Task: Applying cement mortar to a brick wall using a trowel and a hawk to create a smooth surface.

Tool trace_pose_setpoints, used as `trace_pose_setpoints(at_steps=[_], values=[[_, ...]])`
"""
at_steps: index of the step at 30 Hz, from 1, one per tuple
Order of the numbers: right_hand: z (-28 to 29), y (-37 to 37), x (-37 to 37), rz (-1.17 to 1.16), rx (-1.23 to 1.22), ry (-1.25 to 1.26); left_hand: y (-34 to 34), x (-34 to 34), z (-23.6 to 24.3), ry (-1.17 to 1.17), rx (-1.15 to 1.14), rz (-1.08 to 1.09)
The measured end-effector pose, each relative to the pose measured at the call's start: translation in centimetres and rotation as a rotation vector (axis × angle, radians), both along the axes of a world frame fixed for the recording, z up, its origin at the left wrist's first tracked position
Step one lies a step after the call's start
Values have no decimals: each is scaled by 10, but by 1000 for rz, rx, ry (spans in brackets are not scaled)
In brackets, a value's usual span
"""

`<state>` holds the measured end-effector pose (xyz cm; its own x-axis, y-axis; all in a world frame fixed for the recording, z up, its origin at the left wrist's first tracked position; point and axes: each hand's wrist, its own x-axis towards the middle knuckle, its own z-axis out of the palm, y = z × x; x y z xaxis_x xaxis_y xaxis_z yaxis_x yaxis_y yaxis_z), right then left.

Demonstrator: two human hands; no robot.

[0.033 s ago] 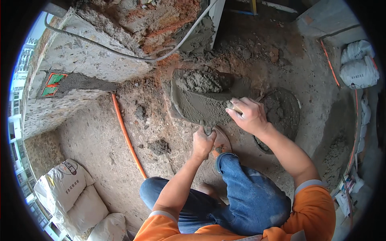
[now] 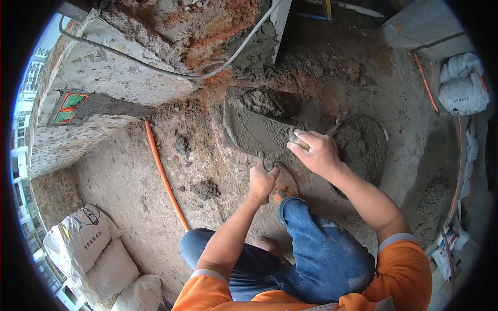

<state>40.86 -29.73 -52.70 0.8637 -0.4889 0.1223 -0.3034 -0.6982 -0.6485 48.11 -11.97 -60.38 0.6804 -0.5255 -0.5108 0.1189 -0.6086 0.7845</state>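
My left hand (image 2: 263, 181) is closed round the short handle of a mortar board (image 2: 226, 120), held low above the ground. Grey wet mortar (image 2: 259, 136) coats its face, and a thicker lump (image 2: 262, 102) lies toward the far side. My right hand (image 2: 322, 153) grips the wooden handle of a trowel (image 2: 302, 143) at the board's right edge. Its blade is smeared with mortar and hard to tell from the board. Just right of that hand stands a round bucket (image 2: 385, 136) holding more grey mortar.
An orange conduit (image 2: 165, 173) rises from the ground at left, beside a rough wall (image 2: 124, 67) with a green-and-orange box. A grey cable (image 2: 135, 61) crosses above. White sacks (image 2: 93, 249) lie lower left, others (image 2: 461, 88) at far right. My shoe (image 2: 285, 184) is close to the board.
My right hand has shifted slightly left and toward me with the trowel. The mortar board has tilted a little, while my left hand has barely moved.
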Motion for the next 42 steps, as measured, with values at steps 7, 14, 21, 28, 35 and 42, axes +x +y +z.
trace_pose_setpoints(at_steps=[7,14,21,28,35,42], values=[[23,-40,-34,171,-330,164,-16,61,14,113,-12,-3],[23,-20,-8,54,-115,-23,0,10,17,-54,-36,-90],[21,-38,-19,-41,-149,-50,-15,58,6,77,-29,49],[46,-77,-6,211,-530,92,6,61,14,-371,-51,-222],[40,-91,-1,122,-695,-232,29,37,-17,-304,34,-370],[34,-97,18,68,-706,-298,29,43,-82,197,138,-25]])
